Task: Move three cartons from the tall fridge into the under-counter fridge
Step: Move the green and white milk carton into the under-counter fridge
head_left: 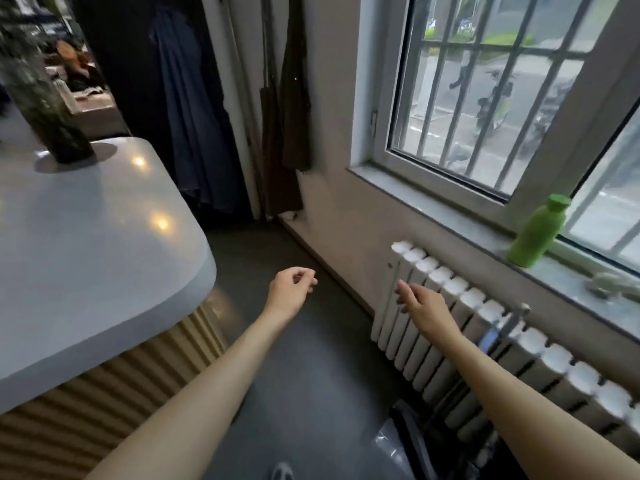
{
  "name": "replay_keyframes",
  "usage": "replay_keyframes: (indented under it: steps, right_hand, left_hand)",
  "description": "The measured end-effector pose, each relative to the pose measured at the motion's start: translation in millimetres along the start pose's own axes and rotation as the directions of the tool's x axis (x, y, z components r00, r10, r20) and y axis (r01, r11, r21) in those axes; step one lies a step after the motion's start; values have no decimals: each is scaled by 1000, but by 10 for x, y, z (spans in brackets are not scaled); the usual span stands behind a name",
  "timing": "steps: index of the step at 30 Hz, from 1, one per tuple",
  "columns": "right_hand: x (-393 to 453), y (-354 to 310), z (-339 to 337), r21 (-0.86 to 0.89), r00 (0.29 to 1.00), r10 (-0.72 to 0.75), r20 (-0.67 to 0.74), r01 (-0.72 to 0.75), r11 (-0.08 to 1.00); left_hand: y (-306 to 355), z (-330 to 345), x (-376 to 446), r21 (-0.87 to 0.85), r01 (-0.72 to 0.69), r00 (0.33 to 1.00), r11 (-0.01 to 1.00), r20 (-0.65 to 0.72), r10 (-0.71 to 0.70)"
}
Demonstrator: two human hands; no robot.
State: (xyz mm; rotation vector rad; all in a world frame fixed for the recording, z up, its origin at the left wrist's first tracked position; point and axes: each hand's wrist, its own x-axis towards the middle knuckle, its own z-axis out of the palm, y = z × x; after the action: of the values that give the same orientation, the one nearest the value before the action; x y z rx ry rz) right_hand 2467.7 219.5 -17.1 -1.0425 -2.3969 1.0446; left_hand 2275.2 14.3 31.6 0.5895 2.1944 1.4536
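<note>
No carton and neither fridge is in view. My left hand point(291, 289) hangs over the grey floor in the middle of the view, its fingers loosely curled and holding nothing. My right hand point(420, 306) is stretched out in front of the white radiator, fingers relaxed and slightly bent, also holding nothing. Both bare forearms reach in from the bottom edge.
A white rounded counter point(86, 244) with a ribbed wooden base fills the left, a dark vase point(52, 126) standing on it. A white radiator point(485, 341) runs along the right wall under a barred window. A green bottle point(536, 232) stands on the sill. Dark clothes point(194, 126) hang ahead.
</note>
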Motion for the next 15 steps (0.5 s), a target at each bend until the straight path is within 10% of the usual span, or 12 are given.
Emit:
replay_keyframes:
  steps: [15]
  right_hand:
    - [2503,-796,585,-28,1000,-14,-4,14,1000]
  left_hand:
    - [242,-279,2597,-44,6,999,999,50,-4]
